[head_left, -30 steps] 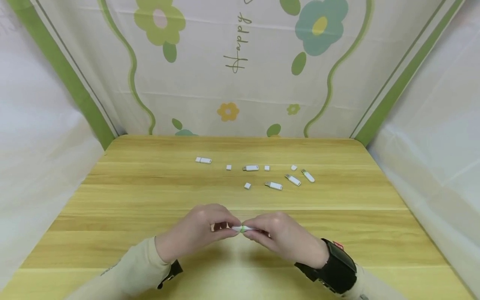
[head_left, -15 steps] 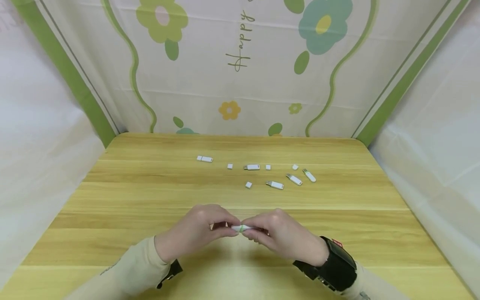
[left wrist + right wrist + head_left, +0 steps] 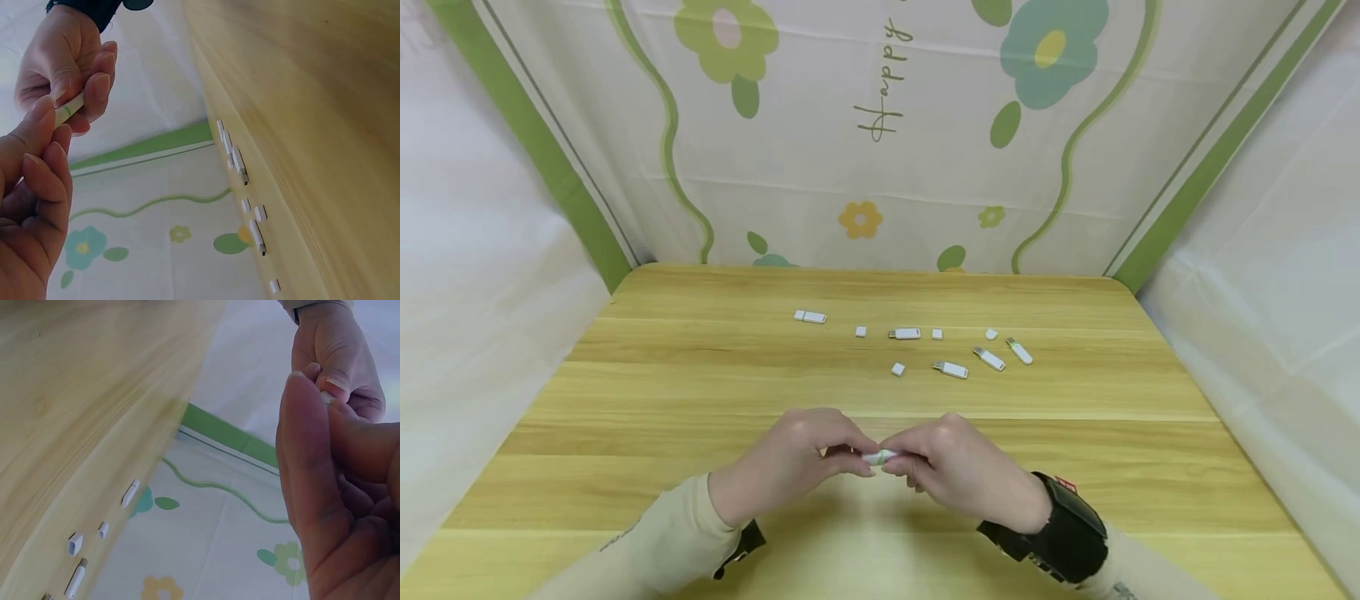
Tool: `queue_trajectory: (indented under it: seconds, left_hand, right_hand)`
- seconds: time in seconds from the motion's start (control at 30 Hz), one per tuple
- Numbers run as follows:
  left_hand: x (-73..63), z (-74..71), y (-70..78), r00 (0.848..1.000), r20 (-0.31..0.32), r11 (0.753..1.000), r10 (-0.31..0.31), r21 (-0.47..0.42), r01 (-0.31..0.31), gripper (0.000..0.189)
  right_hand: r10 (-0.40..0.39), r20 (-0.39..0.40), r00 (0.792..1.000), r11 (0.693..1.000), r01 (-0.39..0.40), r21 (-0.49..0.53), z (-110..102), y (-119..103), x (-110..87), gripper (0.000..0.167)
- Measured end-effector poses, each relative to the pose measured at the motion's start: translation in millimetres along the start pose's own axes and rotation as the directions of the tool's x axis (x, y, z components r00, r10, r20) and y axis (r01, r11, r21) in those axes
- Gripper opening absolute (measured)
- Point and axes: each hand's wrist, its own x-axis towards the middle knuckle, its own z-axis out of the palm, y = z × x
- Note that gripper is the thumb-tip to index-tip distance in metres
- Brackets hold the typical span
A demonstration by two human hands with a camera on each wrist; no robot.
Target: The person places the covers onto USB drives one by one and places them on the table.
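Over the front of the table, both hands meet at a white USB flash drive (image 3: 878, 457) with a green band. The left hand (image 3: 801, 454) pinches one end of it between thumb and fingers. From the other side, the right hand (image 3: 962, 467) pinches the opposite end. In the left wrist view, the green band of the flash drive (image 3: 67, 111) shows between the two thumbs, with white on either side. Fingers hide most of it in the right wrist view.
Farther back on the wooden table (image 3: 700, 375) lie a capped flash drive (image 3: 810, 317), several uncapped ones such as one with a green collar (image 3: 1019, 351), and loose white caps, including a square one (image 3: 898, 369) and a rounded one (image 3: 992, 334). A floral curtain (image 3: 820, 150) hangs behind.
The right hand has moved slightly left, its fingers now closer to the left hand's. Less of the green band shows between them. The items farther back keep their places on the table.
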Motion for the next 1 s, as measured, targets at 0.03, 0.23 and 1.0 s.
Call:
queue_trajectory:
  seconds: [0.03, 0.23, 1.0]
  left_hand:
    - [0.1, 0.0, -0.2, 1.000, -0.004, 1.000, 0.003, 0.002, -0.003, 0.024]
    - [0.8, 0.5, -0.7, 0.999, -0.033, 1.000, 0.009, -0.011, -0.010, 0.023]
    - [-7.0, 5.3, -7.1, 0.991, 0.025, 0.932, 0.129, 0.340, -0.130, 0.025]
  right_hand:
    - [0.006, 0.000, 1.000, 1.000, -0.006, 0.001, 0, -1, 0.5, 0.010]
    - [0.057, 0.004, 0.998, 0.998, -0.057, 0.027, 0, -4, 3.6, 0.009]
    - [0.229, 0.073, 0.971, 0.958, -0.238, 0.160, 10, 4, 6.4, 0.007]
